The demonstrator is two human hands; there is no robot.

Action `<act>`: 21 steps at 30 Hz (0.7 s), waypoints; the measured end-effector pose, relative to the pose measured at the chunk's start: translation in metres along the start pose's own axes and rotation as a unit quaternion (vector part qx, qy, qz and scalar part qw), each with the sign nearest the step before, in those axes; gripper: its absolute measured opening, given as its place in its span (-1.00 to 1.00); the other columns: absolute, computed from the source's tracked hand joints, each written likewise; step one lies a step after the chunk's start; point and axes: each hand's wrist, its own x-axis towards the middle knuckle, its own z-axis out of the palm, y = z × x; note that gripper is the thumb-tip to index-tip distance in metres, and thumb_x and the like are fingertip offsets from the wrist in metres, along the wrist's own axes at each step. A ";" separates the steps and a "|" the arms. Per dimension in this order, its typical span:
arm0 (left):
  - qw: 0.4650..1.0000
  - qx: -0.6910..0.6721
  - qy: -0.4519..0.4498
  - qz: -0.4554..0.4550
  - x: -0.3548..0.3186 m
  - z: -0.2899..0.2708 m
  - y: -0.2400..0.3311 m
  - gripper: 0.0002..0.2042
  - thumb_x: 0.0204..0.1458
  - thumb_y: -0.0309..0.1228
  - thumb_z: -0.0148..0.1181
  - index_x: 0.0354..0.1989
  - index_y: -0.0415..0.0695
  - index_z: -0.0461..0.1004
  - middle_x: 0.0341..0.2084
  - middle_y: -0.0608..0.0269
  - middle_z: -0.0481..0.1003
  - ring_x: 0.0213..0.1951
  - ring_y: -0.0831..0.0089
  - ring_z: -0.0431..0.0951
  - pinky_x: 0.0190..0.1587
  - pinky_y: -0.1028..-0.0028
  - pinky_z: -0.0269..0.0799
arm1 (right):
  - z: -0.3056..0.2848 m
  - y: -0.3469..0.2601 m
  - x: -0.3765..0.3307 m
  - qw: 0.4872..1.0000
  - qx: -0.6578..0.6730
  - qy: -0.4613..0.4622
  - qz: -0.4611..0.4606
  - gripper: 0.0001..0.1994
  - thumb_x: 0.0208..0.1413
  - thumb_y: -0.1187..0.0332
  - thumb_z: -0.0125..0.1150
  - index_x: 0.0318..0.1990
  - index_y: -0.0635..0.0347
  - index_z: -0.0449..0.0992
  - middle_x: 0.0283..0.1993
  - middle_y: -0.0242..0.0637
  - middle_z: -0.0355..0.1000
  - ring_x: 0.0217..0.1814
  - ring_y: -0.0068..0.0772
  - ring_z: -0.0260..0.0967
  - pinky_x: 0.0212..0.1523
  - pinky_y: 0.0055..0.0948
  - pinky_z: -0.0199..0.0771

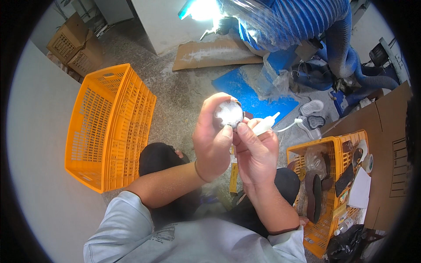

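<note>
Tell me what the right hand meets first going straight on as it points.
Likely the round, white-faced piece: the right hand points up and left in the picture toward it, its thumb seemingly at the rim. Beyond that, probably the left hand, though depth is unclear.

Both bare hands are raised close together, fingers curled in a grip. The left hand [210, 142] is bent upward at the wrist, its index finger arched. The thumb tips are brought near each other. The left forearm [169, 185] is laid almost crosswise; the right hand [258, 153] and right forearm [272, 209] are angled inward.
</note>
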 end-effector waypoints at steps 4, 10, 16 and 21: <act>0.999 0.025 -0.010 0.024 0.001 -0.003 -0.004 -0.43 -0.16 -0.69 -0.15 0.17 -0.29 0.32 0.00 0.05 0.40 -0.03 0.37 0.51 0.13 0.36 0.43 | 0.000 -0.002 0.000 1.000 0.002 -0.005 0.003 -0.91 0.18 0.60 0.25 -0.19 0.35 0.50 0.13 0.08 0.51 0.06 -0.24 0.55 0.04 -0.20 0.66; 0.998 -0.034 -0.049 0.003 0.002 -0.010 -0.006 -0.39 0.06 -0.25 0.15 0.28 -0.29 0.26 0.10 0.03 0.38 0.12 0.34 0.42 0.22 0.36 0.37 | 0.001 -0.006 -0.001 1.000 -0.014 -0.008 0.004 -0.92 0.16 0.62 0.25 -0.32 0.29 0.47 0.16 0.12 0.49 0.07 -0.23 0.54 0.06 -0.17 0.65; 0.998 -0.042 -0.045 0.016 0.002 -0.010 -0.005 -0.42 -0.20 -0.63 -0.12 0.15 -0.31 0.33 0.03 0.06 0.35 -0.07 0.38 0.54 0.10 0.39 0.43 | 0.001 -0.006 -0.001 0.999 -0.032 0.002 0.000 -0.84 0.12 0.64 0.25 -0.44 0.25 0.43 0.15 0.12 0.49 0.10 -0.24 0.51 0.07 -0.18 0.64; 0.998 -0.012 -0.063 0.029 0.005 -0.013 -0.005 -0.43 -0.20 -0.62 -0.10 0.14 -0.32 0.34 0.03 0.06 0.35 -0.10 0.36 0.57 0.08 0.39 0.44 | -0.001 -0.005 -0.002 0.999 -0.032 -0.002 -0.006 -0.80 0.10 0.66 0.25 -0.47 0.20 0.39 0.12 0.09 0.50 0.09 -0.28 0.50 0.08 -0.21 0.60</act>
